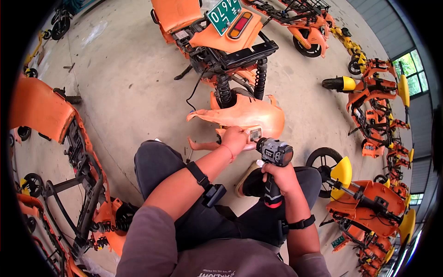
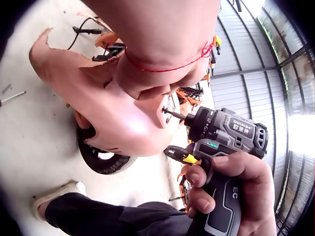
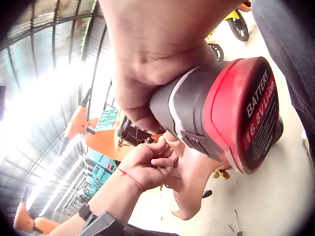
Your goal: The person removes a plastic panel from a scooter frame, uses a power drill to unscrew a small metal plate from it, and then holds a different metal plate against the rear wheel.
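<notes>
In the head view, my right hand (image 1: 282, 177) grips a grey and black cordless drill (image 1: 275, 152) by its handle. The drill's red-ended battery (image 3: 241, 118) fills much of the right wrist view. Its long bit (image 2: 174, 114) points at the small plate (image 1: 255, 134) with a square code, on an orange mudguard (image 1: 258, 113). My left hand (image 1: 234, 140) holds the mudguard beside that plate, fingers curled at its edge; the fingertips are partly hidden. Behind the mudguard stands an orange scooter (image 1: 221, 60) with its rear frame and black springs exposed.
A stripped orange scooter frame (image 1: 76, 157) stands close on the left. To the right are a wheel with a yellow mudguard (image 1: 341, 177) and a row of orange scooters. A screwdriver (image 2: 14, 98) lies on the concrete floor (image 1: 138, 92).
</notes>
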Action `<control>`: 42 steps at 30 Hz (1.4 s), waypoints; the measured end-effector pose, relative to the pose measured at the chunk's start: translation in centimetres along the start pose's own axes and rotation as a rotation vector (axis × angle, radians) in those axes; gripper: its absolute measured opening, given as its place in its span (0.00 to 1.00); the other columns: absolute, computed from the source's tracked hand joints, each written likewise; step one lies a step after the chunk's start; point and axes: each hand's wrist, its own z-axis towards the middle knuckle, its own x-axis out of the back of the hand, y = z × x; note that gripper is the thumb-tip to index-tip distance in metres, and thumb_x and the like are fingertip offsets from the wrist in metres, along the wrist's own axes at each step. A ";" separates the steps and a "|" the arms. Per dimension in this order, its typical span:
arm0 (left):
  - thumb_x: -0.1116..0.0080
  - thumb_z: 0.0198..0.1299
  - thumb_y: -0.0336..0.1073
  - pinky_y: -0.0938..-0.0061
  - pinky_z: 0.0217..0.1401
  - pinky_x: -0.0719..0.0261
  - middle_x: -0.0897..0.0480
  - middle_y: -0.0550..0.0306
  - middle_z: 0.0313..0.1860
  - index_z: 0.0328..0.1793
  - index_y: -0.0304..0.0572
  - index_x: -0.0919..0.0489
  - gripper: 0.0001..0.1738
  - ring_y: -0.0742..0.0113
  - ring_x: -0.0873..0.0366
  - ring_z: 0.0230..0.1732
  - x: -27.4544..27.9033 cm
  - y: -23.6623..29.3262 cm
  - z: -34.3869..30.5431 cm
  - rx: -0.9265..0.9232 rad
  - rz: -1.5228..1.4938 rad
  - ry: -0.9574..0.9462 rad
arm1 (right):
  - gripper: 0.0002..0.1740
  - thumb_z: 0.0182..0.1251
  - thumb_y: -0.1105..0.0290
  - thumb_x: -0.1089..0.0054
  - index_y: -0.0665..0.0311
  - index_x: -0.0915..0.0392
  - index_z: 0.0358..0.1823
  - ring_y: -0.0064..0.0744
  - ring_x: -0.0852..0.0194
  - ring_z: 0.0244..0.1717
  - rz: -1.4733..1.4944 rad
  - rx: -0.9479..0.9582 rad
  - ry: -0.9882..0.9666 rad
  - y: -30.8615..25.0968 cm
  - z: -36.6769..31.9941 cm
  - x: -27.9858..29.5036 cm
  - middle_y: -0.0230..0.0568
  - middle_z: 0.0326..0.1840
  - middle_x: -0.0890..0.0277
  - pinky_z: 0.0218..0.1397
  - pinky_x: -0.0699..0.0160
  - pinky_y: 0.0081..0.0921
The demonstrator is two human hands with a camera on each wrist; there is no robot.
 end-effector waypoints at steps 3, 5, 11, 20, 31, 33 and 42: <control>0.49 0.74 0.34 0.74 0.51 0.20 0.15 0.50 0.47 0.57 0.27 0.20 0.16 0.69 0.18 0.46 0.0 -0.2 -0.1 0.007 -0.028 -0.002 | 0.07 0.56 0.78 0.39 0.70 0.21 0.37 0.30 0.22 0.21 0.030 0.004 0.008 0.1 0.0 0.1 0.41 0.28 0.20 0.25 0.25 0.26; 0.49 0.74 0.34 0.74 0.51 0.20 0.15 0.50 0.47 0.56 0.26 0.21 0.16 0.69 0.18 0.46 0.2 -0.6 0.4 -0.002 -0.015 -0.017 | 0.08 0.55 0.78 0.38 0.70 0.21 0.37 0.30 0.22 0.21 0.035 0.002 0.007 0.0 0.0 0.0 0.41 0.28 0.20 0.25 0.25 0.26; 0.49 0.74 0.35 0.74 0.51 0.20 0.15 0.49 0.47 0.56 0.25 0.21 0.16 0.69 0.18 0.45 0.5 -1.5 1.4 -0.048 0.087 -0.026 | 0.09 0.55 0.79 0.38 0.70 0.22 0.39 0.30 0.22 0.21 0.021 -0.006 0.015 -0.1 -0.1 0.0 0.42 0.28 0.20 0.25 0.25 0.26; 0.45 0.71 0.32 0.70 0.40 0.19 0.15 0.49 0.37 0.46 0.23 0.20 0.13 0.68 0.19 0.35 0.5 -2.5 2.1 -0.132 0.053 0.025 | 0.13 0.56 0.80 0.38 0.72 0.22 0.44 0.30 0.22 0.22 0.018 0.018 0.016 0.4 -0.4 0.2 0.43 0.32 0.18 0.27 0.24 0.26; 0.46 0.70 0.33 0.67 0.43 0.20 0.14 0.45 0.39 0.45 0.24 0.18 0.14 0.63 0.16 0.37 0.6 -3.5 2.8 -0.144 0.042 0.020 | 0.14 0.57 0.81 0.39 0.73 0.22 0.46 0.31 0.20 0.24 0.043 0.046 0.003 1.0 -0.7 0.7 0.45 0.35 0.16 0.30 0.22 0.26; 0.45 0.70 0.34 0.65 0.45 0.19 0.13 0.43 0.39 0.45 0.24 0.18 0.15 0.60 0.15 0.39 0.5 -2.9 2.3 -0.161 0.198 0.068 | 0.14 0.57 0.81 0.39 0.74 0.22 0.46 0.31 0.20 0.24 0.053 0.049 -0.004 1.0 -0.8 0.9 0.45 0.35 0.16 0.30 0.22 0.26; 0.41 0.68 0.40 0.67 0.43 0.18 0.13 0.43 0.40 0.48 0.24 0.18 0.19 0.61 0.14 0.39 0.7 -3.1 2.6 -0.172 0.101 0.014 | 0.15 0.58 0.82 0.40 0.73 0.23 0.48 0.31 0.20 0.25 0.091 0.063 -0.028 0.4 -1.2 1.0 0.45 0.37 0.17 0.31 0.21 0.26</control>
